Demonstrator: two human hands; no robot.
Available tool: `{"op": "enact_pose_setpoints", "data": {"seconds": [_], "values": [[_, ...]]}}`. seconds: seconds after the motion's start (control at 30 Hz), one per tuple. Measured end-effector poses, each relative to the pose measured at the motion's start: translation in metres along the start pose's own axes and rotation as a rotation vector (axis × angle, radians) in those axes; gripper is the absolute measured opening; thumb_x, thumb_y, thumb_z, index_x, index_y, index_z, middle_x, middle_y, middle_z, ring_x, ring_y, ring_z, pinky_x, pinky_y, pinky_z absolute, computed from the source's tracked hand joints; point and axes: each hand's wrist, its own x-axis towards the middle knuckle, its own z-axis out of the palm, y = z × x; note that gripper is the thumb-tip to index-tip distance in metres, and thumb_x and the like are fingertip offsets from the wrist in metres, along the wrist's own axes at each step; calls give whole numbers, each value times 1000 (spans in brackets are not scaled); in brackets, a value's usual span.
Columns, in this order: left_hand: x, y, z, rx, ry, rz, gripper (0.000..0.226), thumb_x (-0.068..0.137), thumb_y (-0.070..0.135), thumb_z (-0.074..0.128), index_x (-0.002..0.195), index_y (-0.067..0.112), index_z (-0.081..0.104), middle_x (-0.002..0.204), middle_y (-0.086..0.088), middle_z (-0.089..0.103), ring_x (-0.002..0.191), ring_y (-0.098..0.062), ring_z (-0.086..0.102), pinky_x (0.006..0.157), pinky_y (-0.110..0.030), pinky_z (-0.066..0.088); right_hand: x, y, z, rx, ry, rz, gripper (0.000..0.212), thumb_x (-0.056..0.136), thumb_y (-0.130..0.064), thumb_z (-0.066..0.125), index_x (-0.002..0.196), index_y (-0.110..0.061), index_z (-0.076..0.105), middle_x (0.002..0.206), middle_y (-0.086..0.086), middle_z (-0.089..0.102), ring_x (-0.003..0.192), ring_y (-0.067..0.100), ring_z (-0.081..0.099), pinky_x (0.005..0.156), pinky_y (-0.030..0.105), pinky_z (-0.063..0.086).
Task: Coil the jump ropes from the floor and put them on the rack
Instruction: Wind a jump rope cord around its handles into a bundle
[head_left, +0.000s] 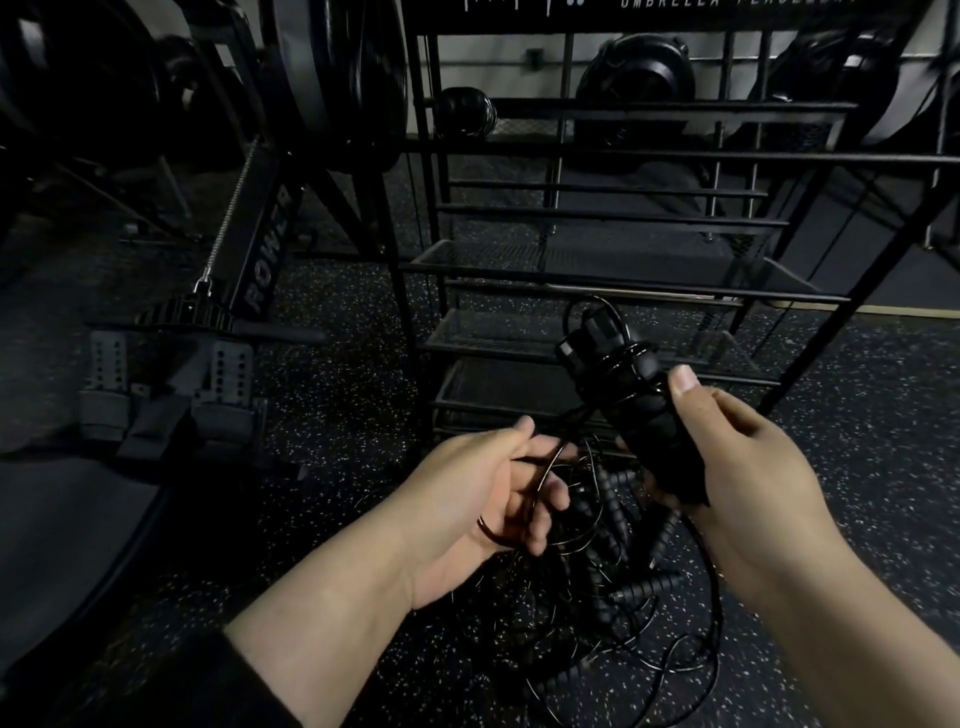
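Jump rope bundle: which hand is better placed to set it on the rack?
Probably the right hand. It already grips the jump rope handles, cord wound round them, just in front of the rack shelves. The left hand sits lower, its fingers holding loose cord above the floor pile.

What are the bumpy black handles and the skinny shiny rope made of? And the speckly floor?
The handles in the right hand look like soft matte foam or rubber, because they are ridged and dull. The cord running through the left hand looks like glossy plastic-coated wire, since it glints and holds springy loops. The floor looks like black rubber matting with pale flecks.
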Motion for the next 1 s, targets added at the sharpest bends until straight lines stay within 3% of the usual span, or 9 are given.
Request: {"op": "enact_pose_setpoints", "data": {"seconds": [0.1,0.27,0.4,0.53,0.63,0.8,0.9,0.97,1.0], "values": [[1,2,-2,72,58,22,38,110,35,40,127,7,58,88,-20,74,53,-18,52,50,-28,40,0,1,1,-4,16,-9,55,78,-61,68,101,-11,73,92,5,79,75,18,69,63,31,49],[-4,-2,0,311,-49,41,36,109,36,39,133,15,57,81,-9,65,67,-23,61,66,-22,51,2,3,0,-72,61,-91,48,77,-61,68,94,-16,73,81,-3,76,71,10,70,69,34,54],[1,-10,3,507,59,141,40,109,40,39,114,12,66,73,-5,62,54,-18,49,64,-25,44,0,5,1,-305,61,-234,41,77,-61,67,94,-24,69,81,3,76,68,28,68,61,37,53],[-3,-5,10,965,194,238,53,106,49,39,81,14,69,50,6,57,44,-7,48,55,-25,40,1,11,4,-678,3,-235,55,66,-80,59,103,-38,60,72,-3,72,61,17,68,60,41,59],[-9,-5,15,1343,174,317,48,107,45,38,68,20,51,60,6,54,57,-10,51,56,-28,34,6,16,4,-864,-46,-157,59,61,-85,51,99,-41,57,74,-7,71,60,12,67,58,36,58],[-9,-6,12,1571,161,452,37,104,53,42,78,28,51,66,7,52,61,-11,48,53,-29,31,12,28,7,-1075,-256,-70,28,85,-65,64,98,-41,55,71,-2,72,53,13,64,51,30,48],[-12,1,7,1620,128,531,47,99,63,41,69,27,40,63,9,51,58,-9,46,51,-25,30,13,27,0,-1050,-456,-116,21,88,-60,66,101,-46,58,76,-5,74,49,2,56,54,32,47],[-13,7,1,1593,82,587,49,92,69,40,64,29,39,56,10,44,53,-6,43,49,-19,25,10,25,-4,-990,-612,-110,23,89,-60,66,108,-48,59,87,-9,76,62,-2,65,62,22,53],[-13,9,-3,1565,52,618,49,90,71,42,62,30,40,54,10,44,52,-6,44,49,-19,26,9,25,-5,-963,-684,-105,26,90,-61,65,112,-49,60,95,-11,76,76,0,71,74,26,58]]}}
